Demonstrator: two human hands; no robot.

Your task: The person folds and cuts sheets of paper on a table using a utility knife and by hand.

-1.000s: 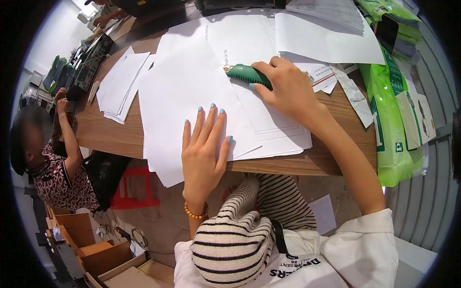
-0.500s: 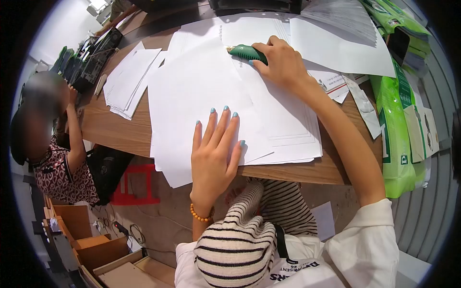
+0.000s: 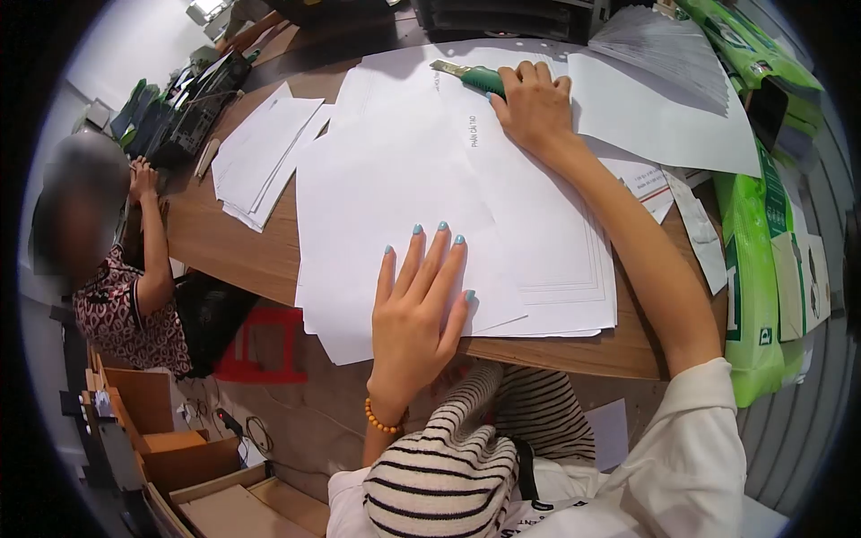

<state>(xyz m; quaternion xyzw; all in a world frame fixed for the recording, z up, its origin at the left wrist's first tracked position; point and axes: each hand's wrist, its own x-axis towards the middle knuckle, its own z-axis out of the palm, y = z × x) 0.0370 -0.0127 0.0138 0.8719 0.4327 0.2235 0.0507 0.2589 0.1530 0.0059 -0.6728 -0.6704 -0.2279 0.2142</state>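
My left hand (image 3: pixel 417 314) lies flat with fingers spread on a white sheet of paper (image 3: pixel 377 179), near its front edge. Farther back, my right hand (image 3: pixel 536 103) is closed around the handle of a green utility knife (image 3: pixel 482 79). Its metal blade points left over the far part of the sheets. Beneath the top sheet is a stack of larger papers (image 3: pixel 560 233) with thin ruled border lines and some printed text. Whether the blade touches the paper, I cannot tell.
More loose sheets (image 3: pixel 265 152) lie left on the wooden table (image 3: pixel 224 242). Fanned papers (image 3: pixel 659 54) are at the back right, beside green packages (image 3: pixel 749 296). A person (image 3: pixel 134 296) sits at the left, near a red stool (image 3: pixel 265 345). Cardboard boxes (image 3: pixel 215 484) stand on the floor.
My right hand has moved the utility knife farther away from me, uncovering printed text on the sheet. More of the blade shows. My left hand stays flat on the paper; the whole view has shifted slightly.
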